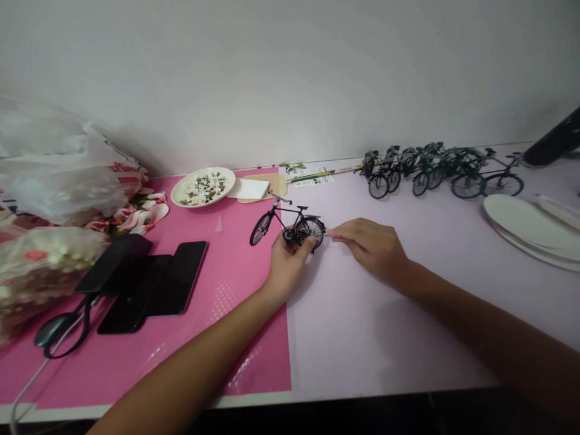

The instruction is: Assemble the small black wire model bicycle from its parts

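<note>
A small black model bicycle (290, 219) is held a little above the table, its front wheel pointing left. My left hand (289, 260) grips it low, with the thumb on the rear wheel and the other fingers behind the pedals. Just right of that wheel, my right hand (374, 244) is closed in a pinch. A thin, light tip shows between its fingertips and reaches the rear wheel; its kind is too small to make out.
Several similar model bicycles (421, 169) line the wall at back right, near stacked white plates (534, 235). A plate of small parts (181, 196) stands at back left. Two phones (179, 278), a black box (113, 263) with a cable, and plastic bags (54, 175) occupy the left.
</note>
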Available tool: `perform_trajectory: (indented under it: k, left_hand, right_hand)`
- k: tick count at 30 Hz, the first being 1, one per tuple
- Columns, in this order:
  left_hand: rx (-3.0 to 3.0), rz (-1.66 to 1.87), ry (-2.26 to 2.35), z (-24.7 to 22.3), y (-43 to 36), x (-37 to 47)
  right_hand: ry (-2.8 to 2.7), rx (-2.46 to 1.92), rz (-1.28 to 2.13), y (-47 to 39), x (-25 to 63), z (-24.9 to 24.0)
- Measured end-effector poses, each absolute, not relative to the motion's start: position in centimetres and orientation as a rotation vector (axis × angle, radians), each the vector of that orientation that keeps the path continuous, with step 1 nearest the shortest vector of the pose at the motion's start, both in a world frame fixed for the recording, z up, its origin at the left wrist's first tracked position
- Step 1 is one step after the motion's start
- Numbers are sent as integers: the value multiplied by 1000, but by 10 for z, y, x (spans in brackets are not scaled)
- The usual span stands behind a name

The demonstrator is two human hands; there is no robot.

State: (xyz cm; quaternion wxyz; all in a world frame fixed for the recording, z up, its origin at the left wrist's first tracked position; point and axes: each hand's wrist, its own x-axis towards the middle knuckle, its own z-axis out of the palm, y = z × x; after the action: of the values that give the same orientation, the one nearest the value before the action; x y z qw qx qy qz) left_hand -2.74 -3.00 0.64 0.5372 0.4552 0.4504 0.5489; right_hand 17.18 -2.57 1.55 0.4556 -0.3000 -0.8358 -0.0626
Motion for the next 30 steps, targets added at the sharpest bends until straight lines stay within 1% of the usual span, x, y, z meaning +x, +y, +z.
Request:
perform_trajectory:
  k: [12, 18, 25, 30]
  left_hand:
    - [1103, 1318, 1081, 1, -29, -27]
    - [1122, 1344, 1109, -6, -26, -27]
    - [1151, 1354, 1104, -10, -25, -27]
    - [1193, 1328, 1122, -10, -29, -26]
  right_hand:
    - [-2122, -669, -278, -27, 171, 18]
    - [-2251, -596, -365, -32, 174, 24]
    - [-2344, -676, -413, -33, 175, 27]
    - [-2320, -727, -643, -32, 173, 28]
